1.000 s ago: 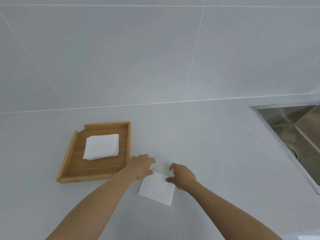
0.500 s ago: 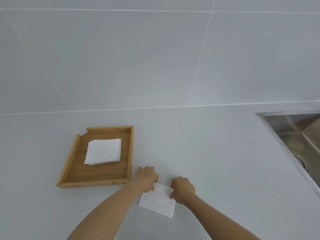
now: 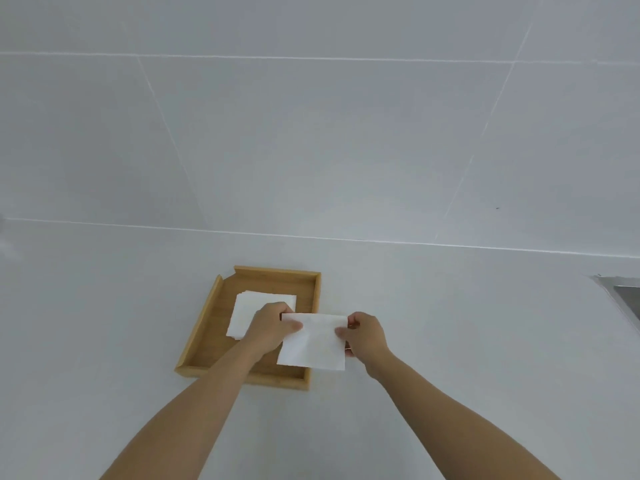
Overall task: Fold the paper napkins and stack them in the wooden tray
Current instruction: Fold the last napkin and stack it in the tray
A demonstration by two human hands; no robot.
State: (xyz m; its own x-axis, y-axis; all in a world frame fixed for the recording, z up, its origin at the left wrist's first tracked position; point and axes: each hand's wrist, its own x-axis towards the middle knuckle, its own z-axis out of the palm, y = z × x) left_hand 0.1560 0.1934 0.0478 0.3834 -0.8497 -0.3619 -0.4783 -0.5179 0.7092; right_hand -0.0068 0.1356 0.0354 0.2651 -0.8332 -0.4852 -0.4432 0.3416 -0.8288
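A folded white napkin (image 3: 313, 342) hangs in the air over the right side of the wooden tray (image 3: 204, 327). My left hand (image 3: 272, 327) pinches its upper left corner. My right hand (image 3: 363, 332) pinches its upper right corner. Inside the tray lies a stack of folded white napkins (image 3: 242, 311), partly hidden behind my left hand. The tray sits on the white counter, close to the tiled wall.
The corner of a steel sink (image 3: 623, 296) shows at the right edge. A white tiled wall (image 3: 311, 133) rises behind the counter. White countertop (image 3: 467, 323) stretches between tray and sink.
Both hands have lifted the folded napkin off the counter and carried it left, over the tray's right side. The camera view has swung left, so the sink is nearly out of view.
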